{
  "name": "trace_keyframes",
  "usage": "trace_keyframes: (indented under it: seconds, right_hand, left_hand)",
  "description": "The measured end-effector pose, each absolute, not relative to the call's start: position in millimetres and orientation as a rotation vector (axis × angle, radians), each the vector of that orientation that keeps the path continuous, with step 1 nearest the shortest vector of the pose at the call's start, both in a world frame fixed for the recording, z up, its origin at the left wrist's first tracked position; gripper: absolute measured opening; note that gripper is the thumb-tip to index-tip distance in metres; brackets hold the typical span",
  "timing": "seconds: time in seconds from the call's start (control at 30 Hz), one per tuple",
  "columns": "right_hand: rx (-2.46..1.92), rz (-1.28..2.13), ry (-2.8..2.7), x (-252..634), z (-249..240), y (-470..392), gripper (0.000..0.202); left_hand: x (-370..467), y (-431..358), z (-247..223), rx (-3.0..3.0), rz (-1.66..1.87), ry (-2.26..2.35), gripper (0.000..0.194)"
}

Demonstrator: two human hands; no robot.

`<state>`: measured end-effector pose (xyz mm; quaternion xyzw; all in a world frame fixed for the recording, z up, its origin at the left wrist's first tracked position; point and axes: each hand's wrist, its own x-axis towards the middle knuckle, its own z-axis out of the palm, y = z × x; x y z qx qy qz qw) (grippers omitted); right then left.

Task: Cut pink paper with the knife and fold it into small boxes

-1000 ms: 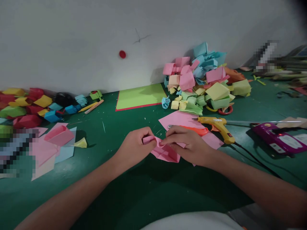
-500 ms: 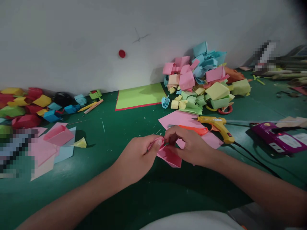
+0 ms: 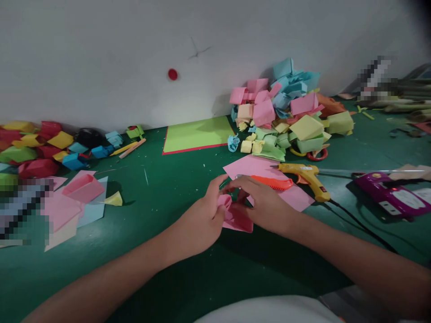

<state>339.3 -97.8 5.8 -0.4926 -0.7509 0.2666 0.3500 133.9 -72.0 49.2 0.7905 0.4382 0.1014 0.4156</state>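
Note:
A folded pink paper piece [image 3: 239,220] with a curled end is held between my two hands, above the green table. My left hand [image 3: 202,220] grips its curled left end with the thumb, its index finger raised. My right hand [image 3: 266,204] has its fingers bent around the right side of the paper, and some fingertips are hidden. Just behind my right hand lie a flat pink sheet [image 3: 299,198] and an orange cutter [image 3: 278,182].
A yellow glue gun [image 3: 308,175] and a purple device [image 3: 392,193] are on the right. Folded papers [image 3: 262,112] pile up against the wall, beside a lime green card [image 3: 198,133]. At left sit colourful paper shapes [image 3: 38,168] and pink sheets [image 3: 60,211].
My left index finger has lifted and stretched out from the paper. The pink paper has turned slightly between my hands, and my right fingers have shifted a little.

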Motion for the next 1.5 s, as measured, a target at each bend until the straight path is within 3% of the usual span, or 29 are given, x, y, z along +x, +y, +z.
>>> trace_keyframes:
  seconds: [0.2, 0.37, 0.53, 0.63, 0.73, 0.8, 1.27, 1.5]
  right_hand:
    - [-1.323, 0.671, -2.036, 339.7, 12.9, -96.9, 0.038]
    - [-1.349, 0.577, -2.096, 337.7, 16.9, -100.3, 0.034]
    - [-1.358, 0.549, -2.105, 336.9, 15.8, -102.3, 0.029]
    - [-1.362, 0.553, -2.071, 336.5, 15.9, -102.6, 0.029]
    - [-1.368, 0.55, -2.014, 336.2, 15.9, -102.6, 0.029]
    - [-1.382, 0.547, -2.013, 336.2, 15.4, -102.2, 0.028]
    - [-1.43, 0.616, -2.077, 332.2, 15.8, -106.1, 0.017]
    - [-1.46, 0.547, -1.961, 342.5, 18.3, -100.7, 0.009]
  left_hand:
    - [138.4, -77.4, 38.7, 1.962, 0.33, 1.003, 0.083]
    - [138.9, -75.8, 23.7, 2.018, 0.529, 0.974, 0.087]
    - [138.7, -73.9, 25.5, 2.052, 0.481, 1.013, 0.086]
    - [139.5, -66.5, 30.0, 2.174, 0.454, 1.08, 0.071]
    - [139.3, -58.5, 32.6, 2.416, 0.341, 1.119, 0.031]
    - [138.7, -55.5, 33.3, 2.554, 0.303, 1.103, 0.018]
    - [133.5, -50.0, 37.0, 2.655, 0.357, 0.945, 0.02]
    - [128.5, -46.6, 54.1, 2.422, 0.414, 1.118, 0.021]
